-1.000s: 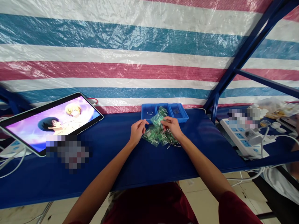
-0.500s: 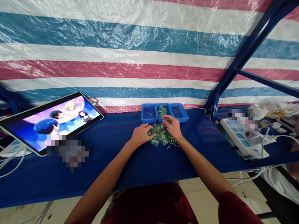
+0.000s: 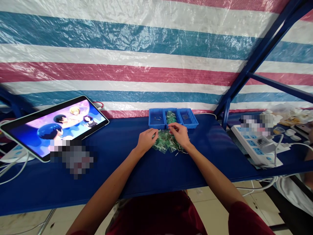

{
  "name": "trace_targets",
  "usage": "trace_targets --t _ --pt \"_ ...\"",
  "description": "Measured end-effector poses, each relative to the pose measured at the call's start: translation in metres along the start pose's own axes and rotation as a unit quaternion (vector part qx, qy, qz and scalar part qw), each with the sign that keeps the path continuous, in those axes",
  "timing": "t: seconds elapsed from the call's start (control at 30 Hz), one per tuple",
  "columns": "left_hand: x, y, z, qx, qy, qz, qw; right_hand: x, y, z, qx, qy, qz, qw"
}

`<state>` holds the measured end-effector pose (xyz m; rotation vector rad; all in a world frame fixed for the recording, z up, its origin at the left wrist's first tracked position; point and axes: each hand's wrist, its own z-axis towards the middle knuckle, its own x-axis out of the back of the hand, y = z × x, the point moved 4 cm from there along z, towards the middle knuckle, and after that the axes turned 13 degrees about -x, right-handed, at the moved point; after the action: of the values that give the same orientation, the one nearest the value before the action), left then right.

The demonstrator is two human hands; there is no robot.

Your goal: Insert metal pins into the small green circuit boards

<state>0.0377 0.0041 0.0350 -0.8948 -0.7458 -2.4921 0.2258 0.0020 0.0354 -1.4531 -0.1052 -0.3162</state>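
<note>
A heap of small green circuit boards with metal pins [image 3: 165, 143] lies on the blue table [image 3: 151, 166], just in front of three small blue trays [image 3: 173, 117]. My left hand [image 3: 146, 139] rests on the left side of the heap with its fingers curled onto the boards. My right hand [image 3: 180, 134] is on the heap's right side, fingers bent and pinching at the boards. The middle tray holds more green boards [image 3: 170, 116]; the outer trays hold a few small dark parts. Which board each hand grips is hidden by the fingers.
A tablet [image 3: 52, 125] showing a cartoon leans at the left, with white cables [image 3: 12, 164] beside it. A white power strip [image 3: 255, 145] with plugs and cables sits at the right, behind it clutter. A striped tarp [image 3: 146, 55] and a blue steel frame [image 3: 246, 70] back the table.
One second ago both hands held a board up over the heap. They have come down onto the heap and now rest on it, closer together.
</note>
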Motion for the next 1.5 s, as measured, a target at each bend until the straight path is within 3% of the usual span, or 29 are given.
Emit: trace_targets --t 0.13,0.23,0.33,0.5,0.6,0.73,0.93,1.07,1.2,1.37,1.5 --pt "0.009 0.003 0.000 0.002 0.071 -0.031 0.997 -0.005 -0.005 -0.004 0.025 -0.046 -0.021 0.998" --pt "0.009 0.005 -0.001 0.001 0.076 -0.056 0.996 -0.013 -0.007 -0.007 0.042 -0.109 -0.043 0.992" --pt "0.006 0.006 -0.003 0.008 0.075 -0.098 0.992 -0.018 -0.009 -0.010 0.065 -0.132 -0.072 0.986" --pt "0.005 0.003 -0.004 0.094 0.112 -0.188 0.971 -0.012 -0.016 -0.011 0.115 -0.073 -0.089 0.987" --pt "0.002 0.001 -0.002 0.132 0.089 -0.252 0.955 -0.006 -0.017 -0.010 0.117 -0.036 -0.080 0.989" --pt "-0.002 0.000 -0.001 0.143 0.067 -0.275 0.948 -0.007 -0.016 -0.010 0.109 -0.041 -0.077 0.990" --pt "0.003 0.000 0.002 0.147 0.107 -0.278 0.943 -0.008 -0.013 -0.012 0.097 -0.064 -0.020 0.993" --pt "0.007 0.004 0.005 0.171 0.118 -0.339 0.917 -0.006 -0.017 -0.016 0.163 -0.083 -0.051 0.982" --pt "0.007 0.008 0.007 0.173 0.092 -0.391 0.899 -0.005 -0.024 -0.019 0.234 -0.055 -0.108 0.965" --pt "0.006 0.006 0.006 0.149 0.089 -0.374 0.911 -0.002 -0.025 -0.017 0.224 -0.001 -0.119 0.967" --pt "0.006 0.005 0.007 0.099 0.079 -0.307 0.943 -0.001 -0.025 -0.015 0.192 0.011 -0.105 0.976"
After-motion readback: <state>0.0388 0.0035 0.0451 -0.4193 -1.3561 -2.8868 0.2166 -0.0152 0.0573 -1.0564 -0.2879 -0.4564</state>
